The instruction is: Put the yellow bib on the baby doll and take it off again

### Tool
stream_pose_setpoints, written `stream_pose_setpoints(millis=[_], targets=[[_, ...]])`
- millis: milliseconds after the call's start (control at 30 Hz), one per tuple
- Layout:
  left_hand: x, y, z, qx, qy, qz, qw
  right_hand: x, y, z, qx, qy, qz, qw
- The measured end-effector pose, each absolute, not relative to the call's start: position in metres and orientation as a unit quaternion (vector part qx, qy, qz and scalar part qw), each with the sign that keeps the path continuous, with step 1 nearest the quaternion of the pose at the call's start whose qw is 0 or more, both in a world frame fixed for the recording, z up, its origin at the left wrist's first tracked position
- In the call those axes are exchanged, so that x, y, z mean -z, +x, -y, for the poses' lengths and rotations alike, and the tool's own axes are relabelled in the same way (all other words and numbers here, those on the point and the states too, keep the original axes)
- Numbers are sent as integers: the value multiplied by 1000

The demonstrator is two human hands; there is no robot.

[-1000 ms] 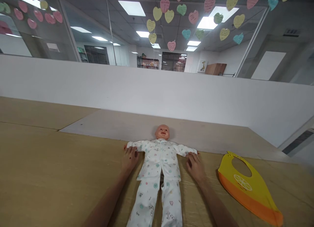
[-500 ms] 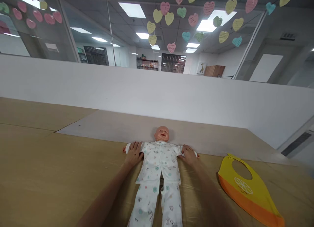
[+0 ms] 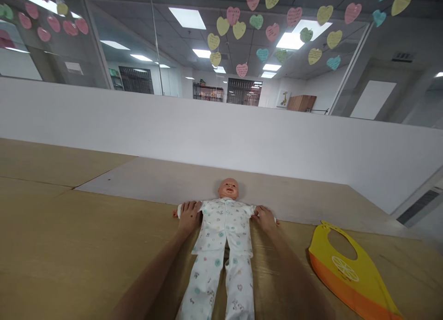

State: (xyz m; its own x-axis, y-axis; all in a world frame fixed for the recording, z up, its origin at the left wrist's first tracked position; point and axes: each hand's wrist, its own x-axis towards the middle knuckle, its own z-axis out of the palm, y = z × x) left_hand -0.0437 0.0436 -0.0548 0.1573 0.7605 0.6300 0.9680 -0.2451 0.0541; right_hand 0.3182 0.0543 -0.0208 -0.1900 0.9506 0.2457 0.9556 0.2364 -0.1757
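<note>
A baby doll (image 3: 226, 227) lies on its back, face up, dressed in a white printed top and white printed trousers. Its arms are stretched out to both sides. My left hand (image 3: 189, 217) is wrapped over the doll's sleeved arm on the left, and the doll's small hand pokes out past my fingers. On the other side, my right hand (image 3: 265, 219) holds the opposite sleeved arm with bent fingers. My thumbs point toward the doll's body. The lower ends of the trouser legs run out of the frame.
A yellow and orange bib (image 3: 341, 262) with a citrus-slice print lies to the right on the tan surface (image 3: 86, 255). Behind the doll is a pale strip (image 3: 166, 177), then a low white wall (image 3: 194, 130) beneath glass with heart-shaped notes (image 3: 233, 16).
The view has shifted slightly. My right hand has moved a little toward the doll's body along its sleeve; my left hand stays on the other arm. The doll lies in the same place.
</note>
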Motion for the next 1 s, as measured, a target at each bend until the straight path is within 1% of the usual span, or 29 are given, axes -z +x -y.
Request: stream_pose_setpoints(millis=[167, 267, 333, 433, 600, 700, 900, 1000], targets=[[52, -33, -45, 276, -702, 618, 221, 19, 313, -58, 37, -624, 763, 162], [55, -29, -30, 302, -693, 609, 242, 31, 312, -44, 98, -613, 759, 195], [58, -29, -14, 316, -713, 579, 240, 44, 313, -29, 146, -595, 760, 218], [65, -33, 14, 315, -759, 524, 225, 58, 320, -6, 186, -583, 757, 228], [74, -39, 52, 324, -770, 508, 212, 61, 347, 5, 227, -634, 707, 218], [73, -38, 61, 340, -764, 515, 191, 59, 355, 5, 212, -639, 710, 208], [71, -38, 61, 355, -754, 520, 185, 59, 330, 15, 84, -614, 771, 149], [71, -39, 60, 359, -750, 531, 164, 58, 323, 13, 69, -619, 766, 160]])
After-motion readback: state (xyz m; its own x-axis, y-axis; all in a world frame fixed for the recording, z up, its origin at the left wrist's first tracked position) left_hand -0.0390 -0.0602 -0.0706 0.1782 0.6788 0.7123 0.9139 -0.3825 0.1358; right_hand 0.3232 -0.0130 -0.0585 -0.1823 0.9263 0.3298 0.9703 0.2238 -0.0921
